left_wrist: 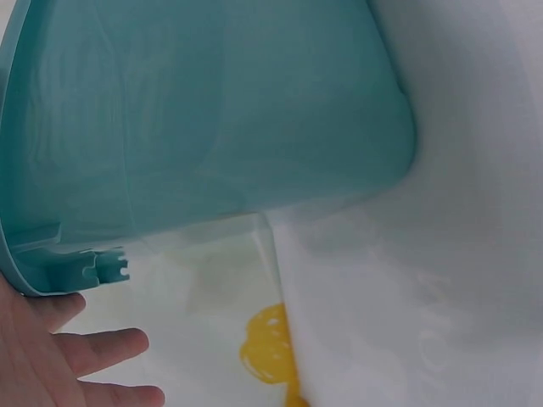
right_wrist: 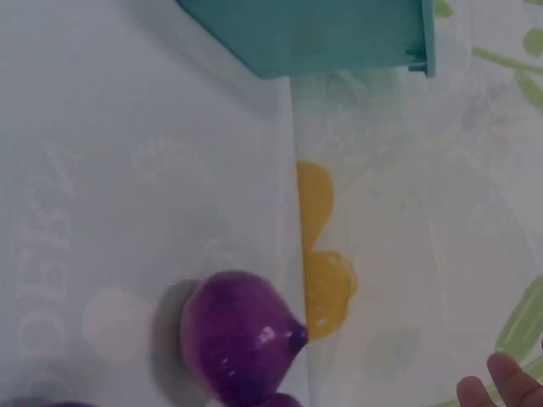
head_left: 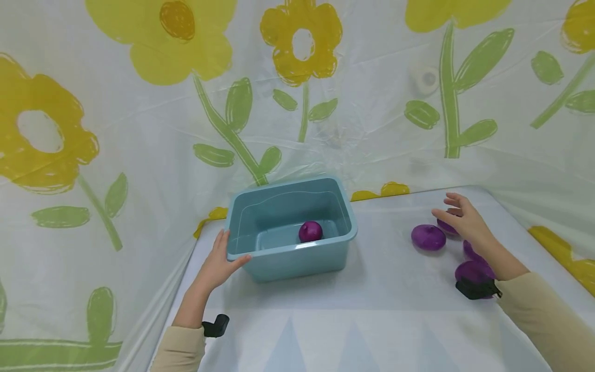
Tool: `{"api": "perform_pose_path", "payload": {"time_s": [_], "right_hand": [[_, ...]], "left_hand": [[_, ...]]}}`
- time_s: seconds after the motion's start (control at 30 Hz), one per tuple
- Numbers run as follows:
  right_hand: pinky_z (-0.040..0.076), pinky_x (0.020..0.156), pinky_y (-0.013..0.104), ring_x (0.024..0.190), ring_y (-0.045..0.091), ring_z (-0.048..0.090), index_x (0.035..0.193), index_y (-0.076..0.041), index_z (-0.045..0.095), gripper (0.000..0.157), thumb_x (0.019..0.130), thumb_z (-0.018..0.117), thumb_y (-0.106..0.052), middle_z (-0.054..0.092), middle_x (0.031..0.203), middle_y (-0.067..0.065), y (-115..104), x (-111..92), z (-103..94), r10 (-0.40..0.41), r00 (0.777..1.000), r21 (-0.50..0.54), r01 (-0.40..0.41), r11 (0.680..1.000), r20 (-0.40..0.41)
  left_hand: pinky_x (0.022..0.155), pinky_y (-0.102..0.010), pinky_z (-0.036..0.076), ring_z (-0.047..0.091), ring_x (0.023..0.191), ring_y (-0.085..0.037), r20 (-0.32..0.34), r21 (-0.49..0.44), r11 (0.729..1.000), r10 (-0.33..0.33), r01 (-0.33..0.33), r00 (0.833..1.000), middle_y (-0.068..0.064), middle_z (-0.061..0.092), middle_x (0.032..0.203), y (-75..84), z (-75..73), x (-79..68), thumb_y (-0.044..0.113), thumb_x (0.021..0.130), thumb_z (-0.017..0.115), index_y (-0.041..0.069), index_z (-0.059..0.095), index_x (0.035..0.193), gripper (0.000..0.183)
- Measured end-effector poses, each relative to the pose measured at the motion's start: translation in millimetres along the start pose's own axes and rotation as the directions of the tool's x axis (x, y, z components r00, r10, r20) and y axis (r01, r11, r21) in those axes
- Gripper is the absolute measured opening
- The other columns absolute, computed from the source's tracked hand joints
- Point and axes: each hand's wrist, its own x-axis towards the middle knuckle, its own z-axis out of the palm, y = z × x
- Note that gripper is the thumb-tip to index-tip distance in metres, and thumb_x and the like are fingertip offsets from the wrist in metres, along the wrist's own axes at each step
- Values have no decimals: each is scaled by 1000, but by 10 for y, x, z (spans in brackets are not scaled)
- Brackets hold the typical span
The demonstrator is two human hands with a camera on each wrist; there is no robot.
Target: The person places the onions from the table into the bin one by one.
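Note:
A teal plastic bin (head_left: 299, 262) stands on the table with one purple onion (head_left: 310, 232) inside. My left hand (head_left: 217, 266) rests at the bin's near left corner, thumb along the front rim. In the left wrist view its fingers (left_wrist: 102, 349) spread out straight beside that corner. Over at the right, my right hand (head_left: 473, 226) hovers above a group of onions, holding nothing. One onion (head_left: 428, 237) lies left of it, and another (head_left: 445, 225) is partly hidden behind its fingers. Two more onions (head_left: 473, 269) sit below the wrist, partly covered by the arm and wrist camera.
The white table (head_left: 386, 289) has pale blue triangles along its near side. Behind it hangs a white curtain (head_left: 372, 129) printed with yellow flowers, close to the bin's back. Black cameras (head_left: 216, 326) are strapped to both wrists.

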Motion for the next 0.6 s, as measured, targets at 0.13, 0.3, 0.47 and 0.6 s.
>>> {"api": "perform_pose_path", "payload": {"time_s": [0.13,0.3,0.47,0.6], "right_hand": [[24,94,66,125,53,22,144,4,3,81,93,49,-39,17,143,35,247,-118,-103,13,1000,-27,-13,1000,5],[25,93,66,122,55,23,141,10,2,78,95,46,-36,19,138,39,513,-268,-167,49,996,-54,-45,998,70],[28,91,66,118,52,25,139,12,7,73,96,44,-34,22,136,39,786,-413,-161,60,988,-80,-49,996,142],[32,88,64,116,51,29,138,11,17,68,94,49,-30,27,134,36,984,-501,-143,24,981,-151,5,988,192]], "left_hand": [[98,-65,25,15,135,-45,-2,6,1000,-6,6,1000,-17,-6,153,4,5,5,62,79,56,5,-1,147,105],[98,-65,25,15,135,-45,-3,9,1000,-10,10,1000,-17,-6,153,9,1,4,62,79,56,5,-1,147,105],[97,-65,25,16,135,-45,-3,9,1000,-11,11,1000,-17,-6,153,20,0,-2,62,79,56,5,0,147,105],[98,-65,25,16,135,-45,-2,7,1000,-11,11,1000,-17,-6,153,31,3,-9,61,79,56,5,0,147,105]]}}
